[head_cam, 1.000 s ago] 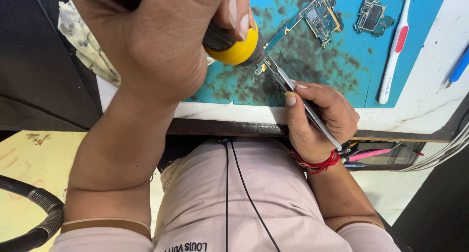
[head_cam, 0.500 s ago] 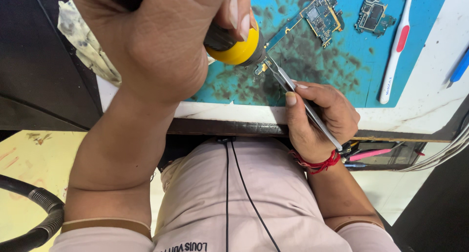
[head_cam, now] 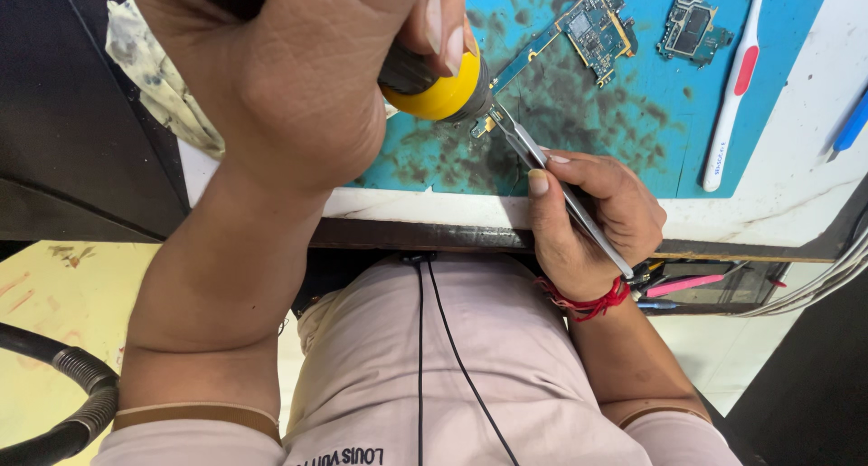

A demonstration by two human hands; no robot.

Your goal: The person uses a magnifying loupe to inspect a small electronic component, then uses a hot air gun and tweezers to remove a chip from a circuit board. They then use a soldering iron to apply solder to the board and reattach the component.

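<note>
My left hand [head_cam: 298,86] is wrapped tight round a tool [head_cam: 443,82] with a yellow collar and dark grip, held just above the near edge of the blue mat [head_cam: 633,131]. My right hand [head_cam: 592,213] pinches steel tweezers [head_cam: 551,181] between thumb and fingers, at the mat's near edge. The tweezer tips meet the tool's tip over a tiny part [head_cam: 482,127] on the mat's stained near-left area; I can't tell if the tips actually clamp it. That part looks very light, small and fragile, so I'd judge tweezers only, at its edge, gentle pressure. The tweezers are stiff, thin and slippery; best gripped mid-shank as now. The tool is rigid, and its tip is likely hot, so hold the grip only. Count: one tool, one tweezers, one small part. Two bare circuit boards at the mat's far side: a long one [head_cam: 588,28] and a smaller one [head_cam: 692,23] to its right, well apart from the hands. One white and red toothbrush [head_cam: 732,95] along the mat's right edge. One blue pen-like thing [head_cam: 852,127] right of the mat, cut off. One rag [head_cam: 154,68] left of the mat. One red thread band [head_cam: 588,301] on my right wrist.
</note>
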